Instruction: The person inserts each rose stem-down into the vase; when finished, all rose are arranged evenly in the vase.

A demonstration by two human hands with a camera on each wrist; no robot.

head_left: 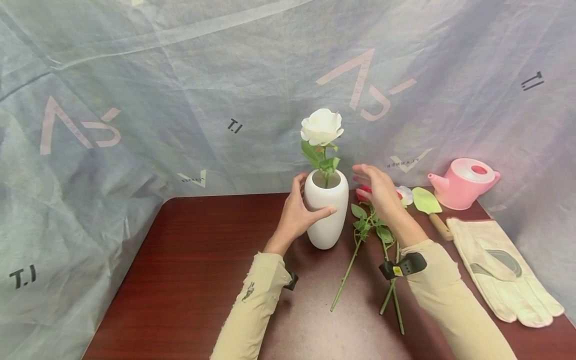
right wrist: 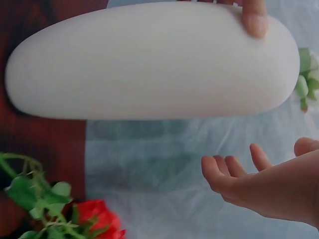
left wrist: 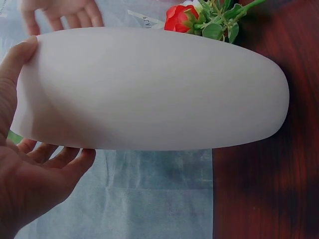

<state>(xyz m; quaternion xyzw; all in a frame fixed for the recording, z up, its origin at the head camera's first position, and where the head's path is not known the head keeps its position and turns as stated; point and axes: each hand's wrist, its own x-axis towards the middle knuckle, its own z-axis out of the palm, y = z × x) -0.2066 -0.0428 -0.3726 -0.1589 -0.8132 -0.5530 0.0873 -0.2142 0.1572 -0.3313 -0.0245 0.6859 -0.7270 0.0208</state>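
A white vase (head_left: 327,220) stands upright on the table, with a white rose (head_left: 322,127) rising out of its mouth. My left hand (head_left: 298,216) grips the vase near the top from the left, its thumb across the front and its fingers behind. To the right of the vase, my right hand (head_left: 380,192) hangs apart from it with loosely bent fingers and holds nothing. In the right wrist view a gap shows between that hand (right wrist: 264,184) and the vase (right wrist: 149,64). Below my right hand lie green stems (head_left: 345,277) with a red rose (right wrist: 99,219), partly hidden by the hand.
A pink watering can (head_left: 461,185) stands at the back right. Near it lie a white flower (head_left: 405,195), a small green trowel (head_left: 426,201) with a wooden handle, and a pair of cream gloves (head_left: 504,272). A grey cloth (head_left: 202,100) hangs behind the dark red table (head_left: 202,290).
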